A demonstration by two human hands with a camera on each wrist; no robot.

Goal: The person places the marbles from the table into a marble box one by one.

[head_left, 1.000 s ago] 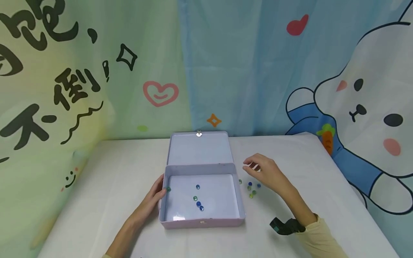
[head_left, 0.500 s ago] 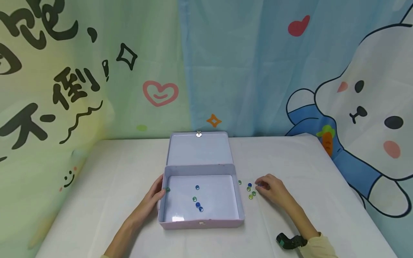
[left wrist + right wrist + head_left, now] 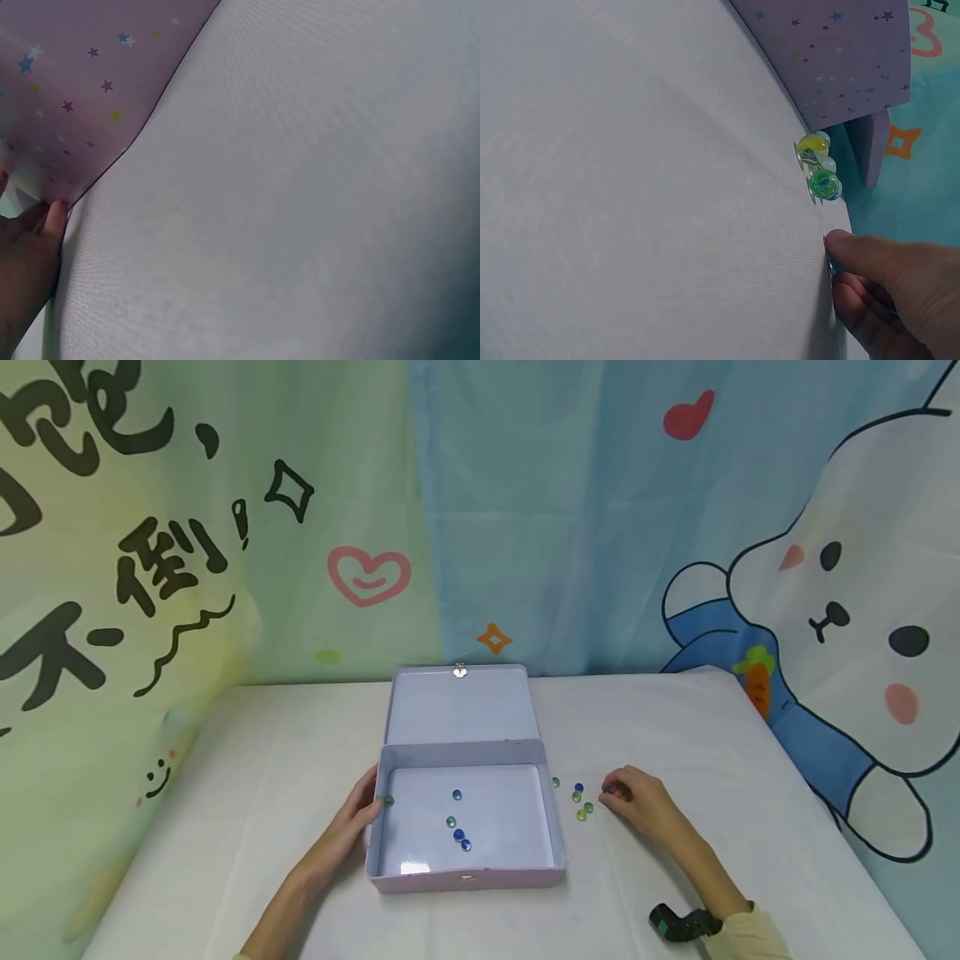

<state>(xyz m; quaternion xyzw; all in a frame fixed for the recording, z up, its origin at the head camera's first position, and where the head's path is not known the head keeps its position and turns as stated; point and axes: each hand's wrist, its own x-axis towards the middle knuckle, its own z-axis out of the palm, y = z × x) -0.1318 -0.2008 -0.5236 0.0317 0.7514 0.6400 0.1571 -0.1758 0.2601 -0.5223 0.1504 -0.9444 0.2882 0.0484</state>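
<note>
A shallow metal box (image 3: 467,881), its lid (image 3: 461,706) raised, stands on the table. Blue and clear glass marbles (image 3: 459,835) lie on its floor, and a green marble (image 3: 388,800) sits at its left wall. My left hand (image 3: 347,828) rests along the outside of that wall, thumb and fingers touching it; in the left wrist view its thumb (image 3: 55,219) meets the star-printed side. Right of the box, my right hand (image 3: 637,802) pinches a blue marble (image 3: 834,265) between thumb and fingers, low at the tabletop. Whether the marble still touches the cloth cannot be told.
Several loose marbles (image 3: 588,807), green, yellowish and blue, lie between the box and my right hand. A white cloth (image 3: 247,777) covers the table. Behind it hangs a printed curtain (image 3: 525,527). A black device (image 3: 684,923) is worn at my right wrist.
My right hand has come down and slightly right onto the rightmost blue marble, its fingers closing round it. My left hand and the box have stayed in place.
</note>
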